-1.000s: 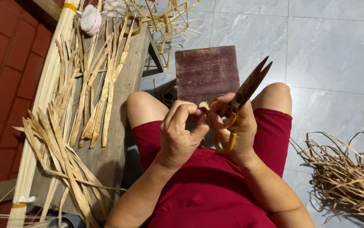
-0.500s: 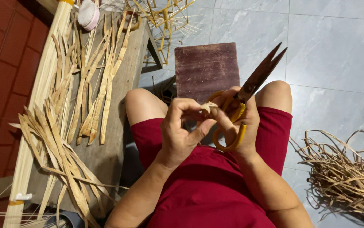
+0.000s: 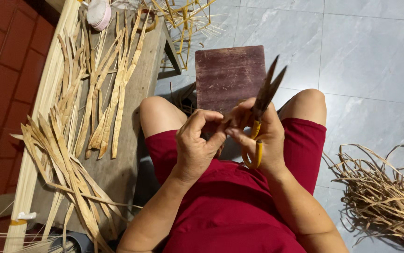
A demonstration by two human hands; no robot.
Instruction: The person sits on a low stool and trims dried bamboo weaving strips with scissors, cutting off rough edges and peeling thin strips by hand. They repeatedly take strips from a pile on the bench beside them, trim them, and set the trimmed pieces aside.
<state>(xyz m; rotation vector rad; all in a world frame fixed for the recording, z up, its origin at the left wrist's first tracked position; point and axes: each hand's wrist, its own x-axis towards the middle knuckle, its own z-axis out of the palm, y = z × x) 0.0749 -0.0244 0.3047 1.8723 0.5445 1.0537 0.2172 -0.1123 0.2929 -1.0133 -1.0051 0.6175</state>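
Over my lap, my right hand (image 3: 263, 138) grips a pair of scissors (image 3: 262, 110) with yellow-wrapped handles, the dark blades slightly apart and pointing up and away from me. My left hand (image 3: 196, 145) is curled beside it, thumb and fingers pinching a small pale piece against the right hand's fingers; the piece is mostly hidden. Both hands hover above my knees and red shorts (image 3: 239, 197), just in front of a dark brown wooden block (image 3: 227, 75) on the floor.
A wooden plank (image 3: 134, 122) on my left carries several cut bamboo strips (image 3: 103, 98) and a fan of strips (image 3: 66, 159). A pink spool (image 3: 99, 14) lies at its far end. A heap of shavings (image 3: 389, 192) sits on the grey tiles at right.
The scissors have swung from leaning right to nearly upright. Both hands have shifted slightly, still pressed together over the lap.
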